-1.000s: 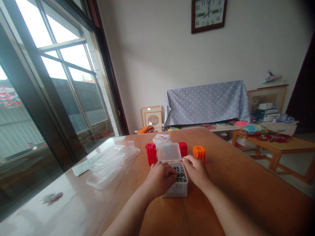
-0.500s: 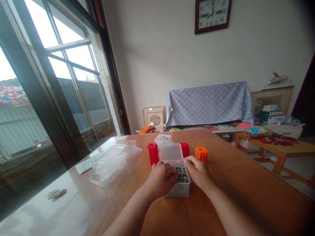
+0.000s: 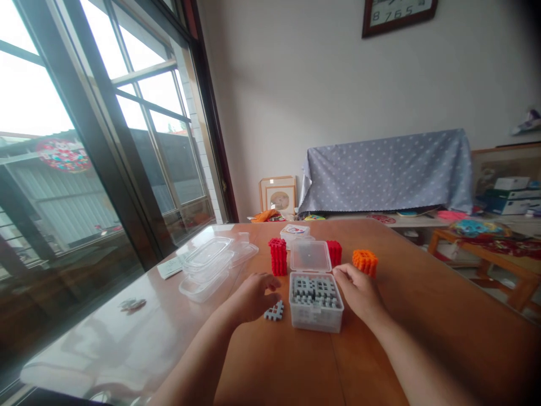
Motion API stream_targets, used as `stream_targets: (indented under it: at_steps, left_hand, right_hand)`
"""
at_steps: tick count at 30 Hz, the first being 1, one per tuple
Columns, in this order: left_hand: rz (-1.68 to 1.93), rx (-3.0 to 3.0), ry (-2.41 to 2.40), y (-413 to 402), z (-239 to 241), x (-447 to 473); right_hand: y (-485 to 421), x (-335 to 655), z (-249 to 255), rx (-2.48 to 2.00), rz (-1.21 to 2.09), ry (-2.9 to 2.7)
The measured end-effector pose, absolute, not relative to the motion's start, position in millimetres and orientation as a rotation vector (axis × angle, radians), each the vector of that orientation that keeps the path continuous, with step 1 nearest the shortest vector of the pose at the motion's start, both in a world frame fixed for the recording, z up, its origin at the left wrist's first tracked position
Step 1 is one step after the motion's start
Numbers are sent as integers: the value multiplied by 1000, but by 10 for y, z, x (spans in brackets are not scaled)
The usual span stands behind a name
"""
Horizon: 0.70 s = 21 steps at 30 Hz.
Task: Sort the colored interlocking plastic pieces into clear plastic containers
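Note:
A clear plastic box [image 3: 316,320] stands on the table with its hinged lid [image 3: 310,256] tipped back. Grey interlocking building pieces [image 3: 313,288] fill it. Left of the box, a single grey building piece [image 3: 274,311] lies on the table. My left hand [image 3: 250,296] is right by that piece, its thumb and fingers apart. At the box's back right corner, near the hinge, the fingers of my right hand [image 3: 358,288] are pinched together on the box; the exact grip is partly hidden.
Behind the box stand a red stack [image 3: 278,257], another red stack [image 3: 335,252] and an orange stack [image 3: 365,262] of pieces. A lidded clear box [image 3: 295,234] is farther back. Clear containers [image 3: 207,265] lie at left, near a small bag [image 3: 132,305].
My left hand has moved out of the box to the left, and a grey piece now shows on the table beside it. My right hand stays at the box corner. The view has shifted.

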<state>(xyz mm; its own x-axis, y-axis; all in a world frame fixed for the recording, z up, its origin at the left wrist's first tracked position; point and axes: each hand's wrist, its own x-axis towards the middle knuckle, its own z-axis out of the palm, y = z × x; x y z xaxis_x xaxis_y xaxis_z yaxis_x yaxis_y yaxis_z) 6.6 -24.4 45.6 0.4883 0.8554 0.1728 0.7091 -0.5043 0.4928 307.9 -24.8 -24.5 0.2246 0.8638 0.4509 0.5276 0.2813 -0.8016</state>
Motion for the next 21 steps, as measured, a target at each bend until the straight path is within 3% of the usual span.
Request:
stream_targets:
  at_steps: [8, 21]
  left_hand:
    - [194, 2447, 1484, -287, 159, -108]
    - [557, 2107, 1406, -138, -24, -218]
  right_hand:
    - [-240, 3086, -282, -1412, 381, -1452]
    - [-221, 3087, -270, -1393, 366, -1447]
